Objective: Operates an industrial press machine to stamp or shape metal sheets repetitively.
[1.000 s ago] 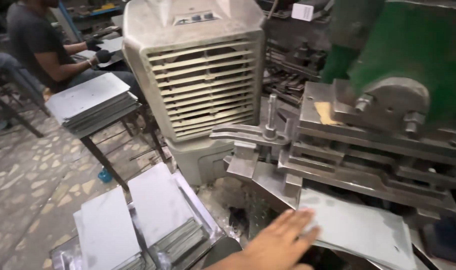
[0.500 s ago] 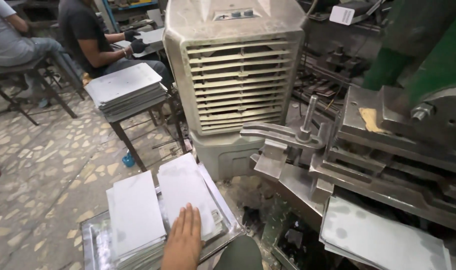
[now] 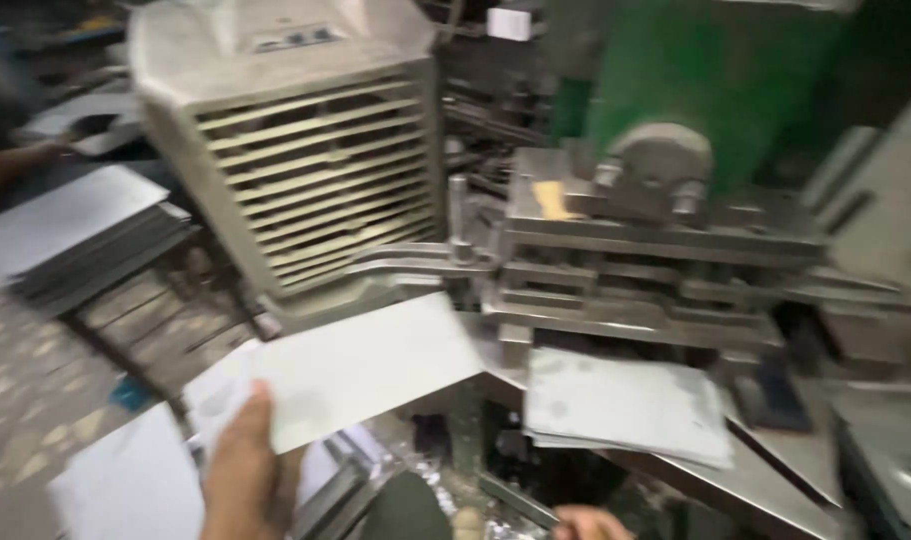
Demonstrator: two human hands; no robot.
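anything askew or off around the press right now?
Mostly tidy. The grey sheets on the press bed sit fanned, edges not flush. The left hand holds a blank sheet tilted in mid-air. The frame is motion-blurred, so damage cannot be judged.

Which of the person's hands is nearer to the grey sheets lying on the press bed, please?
The right. The right hand sits just below the grey sheets at the bottom edge of the view, not touching them. The left hand is farther off to the left, holding a loose white sheet.
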